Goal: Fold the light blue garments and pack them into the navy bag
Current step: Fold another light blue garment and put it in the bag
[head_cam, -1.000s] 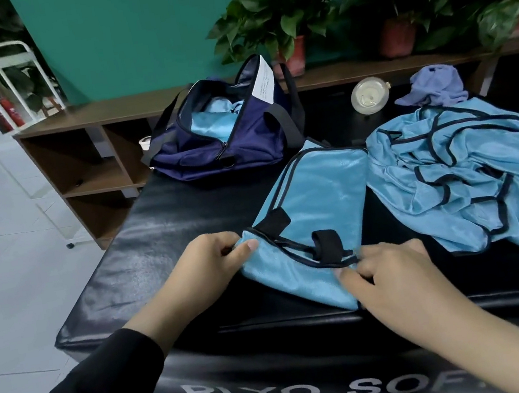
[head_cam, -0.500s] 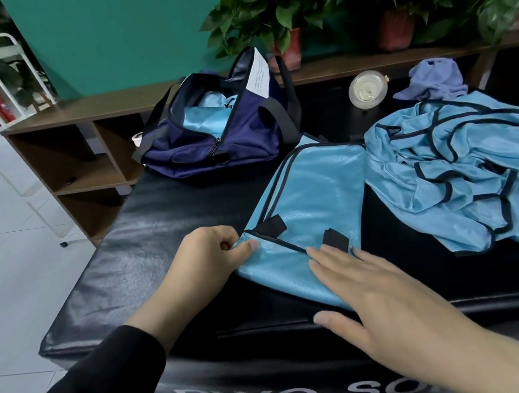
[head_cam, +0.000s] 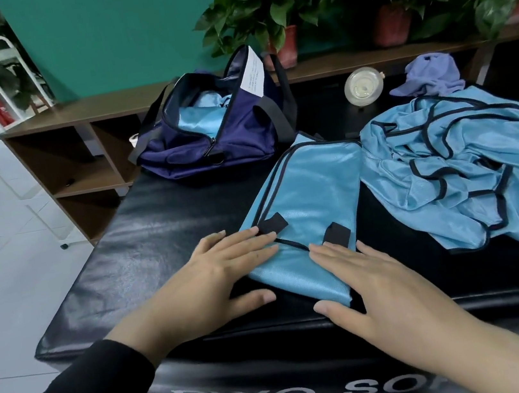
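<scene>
Hands have let go of the pinched edge: left hand (head_cam: 218, 269) and right hand (head_cam: 375, 283) now press flat on the folded garment (head_cam: 305, 196), smoothing it for the bag (head_cam: 208, 136).

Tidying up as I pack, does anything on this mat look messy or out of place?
Yes: the heap of light blue garments at the mat's right lies crumpled, unfolded. A purple cloth sits bunched behind it.
</scene>
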